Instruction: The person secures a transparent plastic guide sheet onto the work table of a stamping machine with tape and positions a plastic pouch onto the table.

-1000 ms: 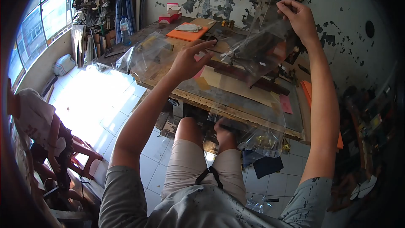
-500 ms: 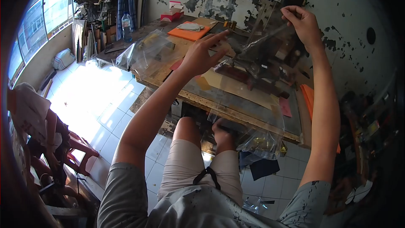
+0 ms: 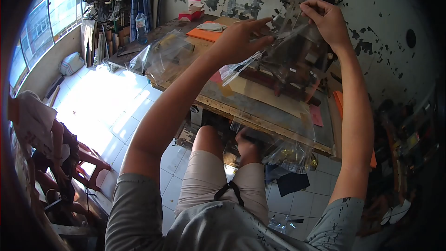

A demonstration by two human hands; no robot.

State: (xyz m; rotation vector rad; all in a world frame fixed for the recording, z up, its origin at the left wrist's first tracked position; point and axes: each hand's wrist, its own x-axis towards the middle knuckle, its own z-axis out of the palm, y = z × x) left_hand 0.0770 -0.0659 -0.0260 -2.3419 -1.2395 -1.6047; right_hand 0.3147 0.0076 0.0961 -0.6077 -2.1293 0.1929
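Observation:
My right hand [image 3: 329, 22] is raised over the far side of the workbench, thumb and fingertips pinched on a clear plastic sheet [image 3: 289, 37]. The sheet hangs down from the pinch in glossy folds; whether it is a bag, I cannot tell. My left hand [image 3: 244, 39] is beside it on the left, with fingers stretched out and thumb apart. Shiny plastic also shows just below the left hand. Behind the sheet stands a dark machine [image 3: 302, 56] with a reddish-brown bar at its base, partly hidden by the plastic.
On the wooden workbench [image 3: 260, 123] lie an orange folder [image 3: 199, 33], a red box [image 3: 190, 16], a pink paper [image 3: 316, 115] and more clear plastic [image 3: 169, 58]. Plastic hangs off the front edge [image 3: 290, 155]. A water bottle [image 3: 141, 27] stands at the left; another person [image 3: 39, 125] sits at far left.
My left hand has moved right, closer to my right hand. My right hand has shifted slightly left and up, with the plastic sheet still pinched. Folds of plastic now show below my left hand.

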